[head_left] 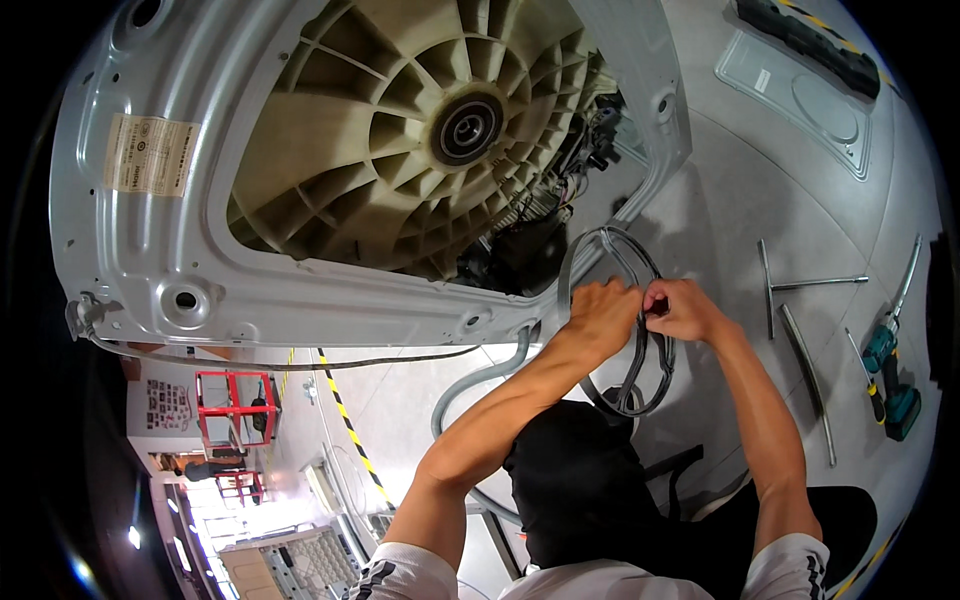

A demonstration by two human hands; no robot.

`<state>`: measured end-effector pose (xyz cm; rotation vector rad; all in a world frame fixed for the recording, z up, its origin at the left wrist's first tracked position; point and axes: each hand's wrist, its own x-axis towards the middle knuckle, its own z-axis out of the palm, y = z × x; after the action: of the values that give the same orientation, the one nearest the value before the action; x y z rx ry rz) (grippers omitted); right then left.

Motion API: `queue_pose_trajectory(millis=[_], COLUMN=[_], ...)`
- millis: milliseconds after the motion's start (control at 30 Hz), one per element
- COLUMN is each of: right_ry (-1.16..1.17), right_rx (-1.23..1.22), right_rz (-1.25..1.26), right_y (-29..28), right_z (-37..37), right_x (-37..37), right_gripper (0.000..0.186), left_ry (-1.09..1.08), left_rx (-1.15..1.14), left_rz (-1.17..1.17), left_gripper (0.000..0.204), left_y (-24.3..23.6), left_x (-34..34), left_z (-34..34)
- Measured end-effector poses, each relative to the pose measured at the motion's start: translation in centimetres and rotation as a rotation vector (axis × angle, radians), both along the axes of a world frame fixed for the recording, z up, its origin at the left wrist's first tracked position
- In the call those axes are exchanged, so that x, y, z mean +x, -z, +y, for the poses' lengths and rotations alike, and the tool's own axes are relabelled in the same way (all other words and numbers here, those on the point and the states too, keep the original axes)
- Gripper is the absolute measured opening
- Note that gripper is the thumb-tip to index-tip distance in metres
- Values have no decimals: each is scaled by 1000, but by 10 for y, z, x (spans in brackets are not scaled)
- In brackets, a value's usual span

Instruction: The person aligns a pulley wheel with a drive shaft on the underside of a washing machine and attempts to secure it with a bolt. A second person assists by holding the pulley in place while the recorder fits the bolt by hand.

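A metal appliance cabinet shows a ribbed cream tub back with a central bearing. Below its right corner, my left hand is closed on a looped bundle of grey and black hoses or cables. My right hand pinches the same bundle at its right side, close beside the left. What lies under my left fingers is partly hidden. A thicker grey hose curves down from the cabinet's bottom edge, passing behind my left arm.
On the floor at right lie T-handled metal tools, a cordless drill, a screwdriver, a metal panel and a dark strip. Striped floor tape, red carts and another panel are at lower left.
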<state>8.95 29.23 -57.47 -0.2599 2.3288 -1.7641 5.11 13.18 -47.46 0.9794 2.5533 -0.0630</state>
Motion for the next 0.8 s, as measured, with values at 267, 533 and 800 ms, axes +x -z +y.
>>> queue_pose_trajectory(millis=[267,533,800], right_ry=[50,26,-23], right_rx=[-69,-58,-48], right_rz=[-84,-121,-91], right_y=[1,2,8], right_z=[1,1,-1], right_x=[-2,-4,-8], right_gripper=[23,23,25], left_ry=[-44,-21,-20], left_rx=[-19,-48,-44], left_rz=[-26,-44,-71], left_gripper=[23,24,23], left_y=[1,-3,-3], left_x=[1,0,-1], left_z=[-1,0,-4])
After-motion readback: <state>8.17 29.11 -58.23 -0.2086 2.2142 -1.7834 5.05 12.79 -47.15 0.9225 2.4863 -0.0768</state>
